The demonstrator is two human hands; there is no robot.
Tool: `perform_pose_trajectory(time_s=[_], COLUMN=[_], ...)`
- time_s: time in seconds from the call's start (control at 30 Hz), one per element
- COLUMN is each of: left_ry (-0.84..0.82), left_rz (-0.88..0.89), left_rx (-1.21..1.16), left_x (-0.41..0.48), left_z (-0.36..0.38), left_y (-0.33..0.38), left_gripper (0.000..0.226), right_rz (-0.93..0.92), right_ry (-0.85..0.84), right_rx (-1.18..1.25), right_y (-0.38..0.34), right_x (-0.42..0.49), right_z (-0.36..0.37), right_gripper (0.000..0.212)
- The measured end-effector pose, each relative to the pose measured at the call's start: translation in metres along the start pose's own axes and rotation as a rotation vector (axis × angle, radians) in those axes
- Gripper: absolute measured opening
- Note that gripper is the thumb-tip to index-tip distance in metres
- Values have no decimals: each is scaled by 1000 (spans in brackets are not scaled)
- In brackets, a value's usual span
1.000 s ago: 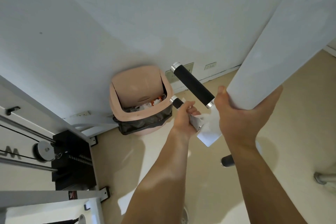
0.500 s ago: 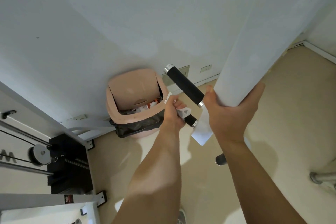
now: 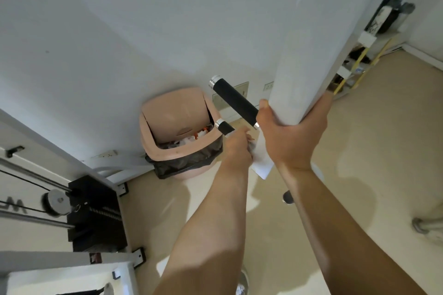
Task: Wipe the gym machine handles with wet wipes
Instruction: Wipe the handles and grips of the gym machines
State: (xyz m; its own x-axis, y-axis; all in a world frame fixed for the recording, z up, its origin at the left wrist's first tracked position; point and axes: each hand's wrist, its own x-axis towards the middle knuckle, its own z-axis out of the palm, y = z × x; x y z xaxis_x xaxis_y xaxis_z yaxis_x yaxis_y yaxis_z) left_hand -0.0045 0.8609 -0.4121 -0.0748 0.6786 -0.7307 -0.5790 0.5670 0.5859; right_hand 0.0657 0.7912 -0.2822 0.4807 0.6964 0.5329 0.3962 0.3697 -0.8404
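Big white wall point(image 3: 119, 31) fills the top and left, with beige floor point(image 3: 388, 155) below it. A thick white post point(image 3: 311, 43) comes down from the top right. The weight stack point(image 3: 96, 213) of a cable machine sits at the left, with a pulley point(image 3: 56, 202) and cables beside it. A pink bin point(image 3: 172, 112) with a black liner stands against the wall (rubbish shows under its swing lid).

Two bare forearms reach up from the bottom edge. The right hand point(image 3: 292, 141) grips the lower end of the post, thumb on the left side and fingers wrapped round the right side. The left hand point(image 3: 237, 148) is closed, fingers curled round the lower handle point(image 3: 225, 127) with the wipe point(image 3: 262, 163) bunched inside the grip.

The lower handle is black with a chrome cap, and only its tip pokes out past the left hand, in front of the bin rim. The upper handle point(image 3: 235, 100) is longer and black with chrome at both ends. It slants from the wall side down to the right thumb, and nothing grips it. The wipe is white. What looks like its loose flat end hangs between the two wrists, but its edge there is hard to read. A third black grip point(image 3: 287, 197) shows low between the forearms.
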Motion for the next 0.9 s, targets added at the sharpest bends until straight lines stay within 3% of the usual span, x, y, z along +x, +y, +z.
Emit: perform_pose_trajectory(time_s=[0.17, 0.23, 0.3, 0.4, 0.47, 0.6, 0.7, 0.8, 0.83, 0.9], left_ry=[-284, -276, -107, 75, 44, -35, -161, 3, 122, 265], left_rz=[85, 100, 103, 77, 54, 1, 46, 63, 93, 128], left_rx=[-363, -387, -203, -25, 22, -85, -291, -260, -147, -196], left_x=[5, 3, 9, 57, 74, 16, 17, 16, 10, 12], left_z=[-20, -15, 0, 14, 21, 13, 3, 10, 14, 13], left_y=[-17, -16, -8, -12, -7, 12, 12, 38, 45, 49], left_gripper=[40, 41, 29, 48, 46, 29, 37, 21, 25, 31], right_rz=[-21, -24, -22, -32, -39, -59, -66, -72, -73, -55], right_ry=[-21, -31, -29, -32, -41, -56, -59, -61, -59, -46], right_rx=[-5, -2, -6, 1, -2, -37, -31, -19, -14, -4], right_y=[3, 5, 7, 10, 13, 16, 18, 18, 16, 14], right_x=[2, 3, 8, 13, 16, 23, 21, 18, 18, 17], right_z=[-2, -1, -1, -2, -3, -4, -4, -4, -4, -3], right_gripper=[58, 58, 58, 59, 60, 62, 62, 62, 61, 60])
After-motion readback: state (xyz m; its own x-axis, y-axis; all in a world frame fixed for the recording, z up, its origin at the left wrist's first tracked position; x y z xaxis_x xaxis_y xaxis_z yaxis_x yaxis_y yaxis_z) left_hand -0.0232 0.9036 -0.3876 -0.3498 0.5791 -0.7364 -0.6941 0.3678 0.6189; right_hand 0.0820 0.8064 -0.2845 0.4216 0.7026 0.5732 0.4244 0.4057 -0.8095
